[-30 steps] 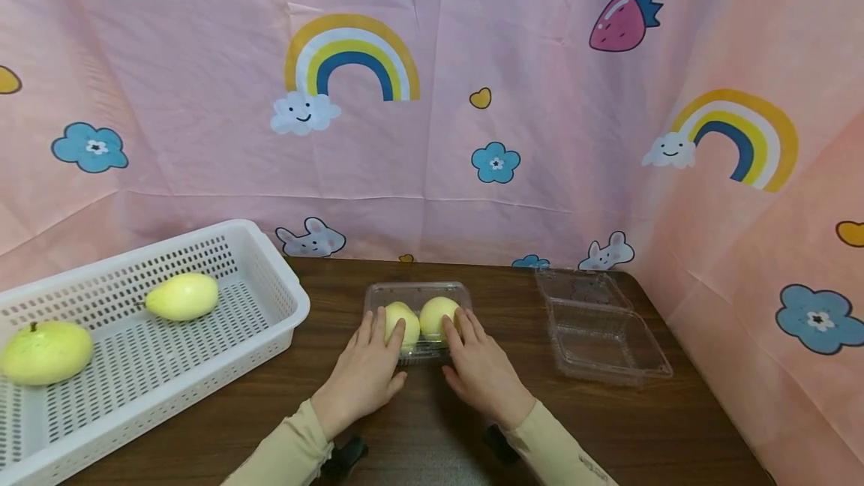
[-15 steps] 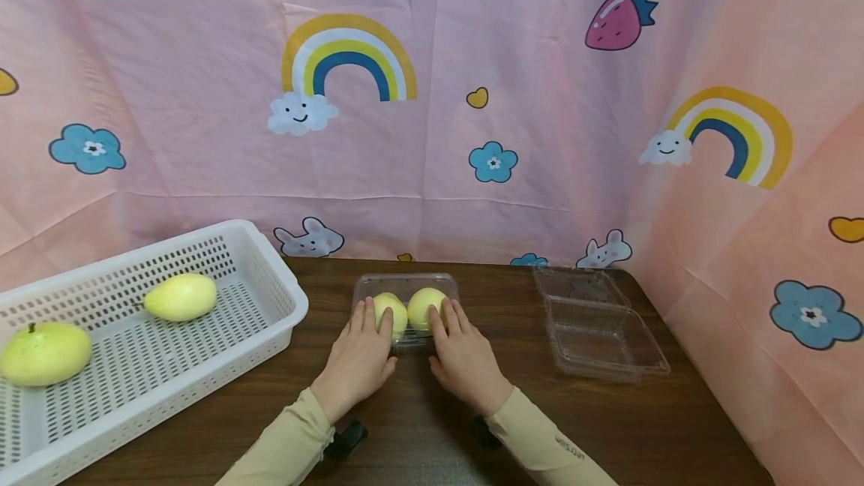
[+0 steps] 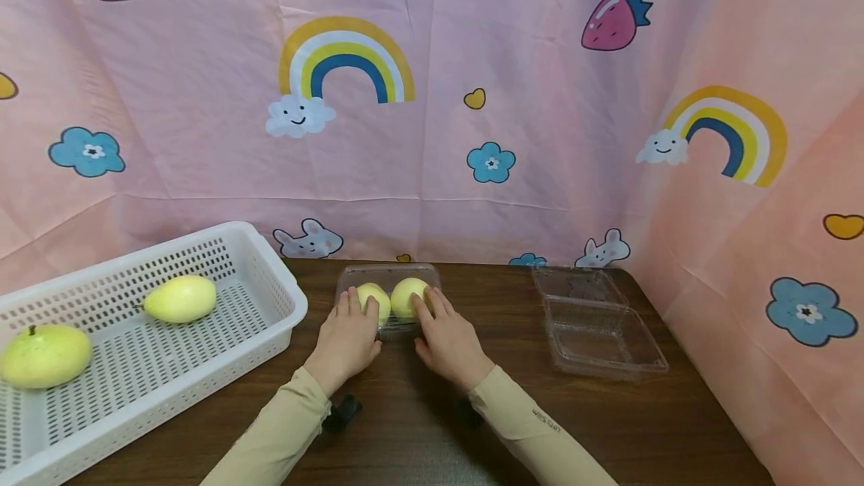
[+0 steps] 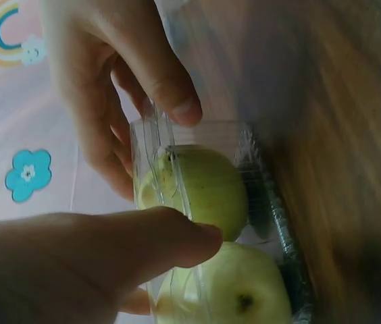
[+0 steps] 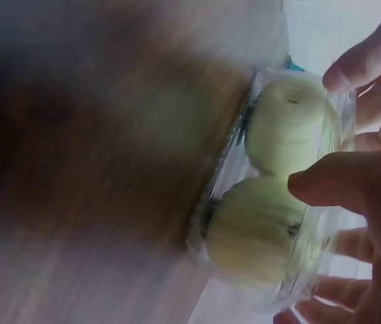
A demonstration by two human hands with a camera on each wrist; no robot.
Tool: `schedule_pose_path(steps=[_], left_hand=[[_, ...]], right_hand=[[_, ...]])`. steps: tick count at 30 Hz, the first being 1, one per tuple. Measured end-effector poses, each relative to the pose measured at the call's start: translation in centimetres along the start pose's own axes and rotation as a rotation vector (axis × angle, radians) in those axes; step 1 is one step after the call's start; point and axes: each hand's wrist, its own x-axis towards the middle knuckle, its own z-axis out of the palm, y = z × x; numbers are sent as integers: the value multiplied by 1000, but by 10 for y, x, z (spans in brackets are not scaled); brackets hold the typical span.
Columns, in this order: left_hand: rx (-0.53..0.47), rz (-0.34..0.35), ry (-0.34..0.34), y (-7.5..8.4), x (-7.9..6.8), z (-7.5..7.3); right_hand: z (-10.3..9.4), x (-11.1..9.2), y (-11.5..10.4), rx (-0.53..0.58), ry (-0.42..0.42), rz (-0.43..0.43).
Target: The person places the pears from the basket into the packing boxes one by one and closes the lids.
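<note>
A clear plastic clamshell box (image 3: 388, 272) with two pale yellow-green pears (image 3: 408, 296) in it sits on the table in front of me, its lid down. My left hand (image 3: 343, 340) lies on its left part, fingers stretched over the top. On its right part rests my right hand (image 3: 451, 342), in the same way. In the left wrist view, the left thumb (image 4: 184, 243) touches the near side by the rim (image 4: 170, 162). The right wrist view shows the right thumb (image 5: 325, 179) against that side too, with fingers spread along the lid.
A white perforated basket (image 3: 283, 306) at the left holds two more pears (image 3: 181, 298). To the right, another clear clamshell box (image 3: 601, 340) stands with its lid up. A patterned pink cloth (image 3: 432, 141) hangs behind the brown table (image 3: 418, 433).
Both hands and the clamshell box with the two pears have moved left and away from me. The basket and the other clamshell box have stayed in place.
</note>
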Motion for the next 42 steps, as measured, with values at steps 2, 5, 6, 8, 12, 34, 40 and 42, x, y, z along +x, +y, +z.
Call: schedule_pose_path(steps=[2,5,6,8,12,34,40,42], left_hand=[[3,-9,-21,-4,4,-1],[-3,-22,-62,-9,9,-2],[-11,-29,-77,-11,11,-2],[-27,-43,-109,-13,15,-4],[-72,-86,-167,-16,24,-5],[-13,-274,-93,-36,53,14],[-8,-291,-71,-41,57,16],[-12,-294,-74,-43,58,16]], right_hand=[[1,6,1,14,-6,7],[2,14,2,30,-14,15],[2,17,3,34,-12,15],[1,22,4,41,-10,13],[1,31,7,45,2,-3],[23,80,-8,42,-42,90],[26,87,-11,0,-54,91],[26,89,-11,-11,-61,87]])
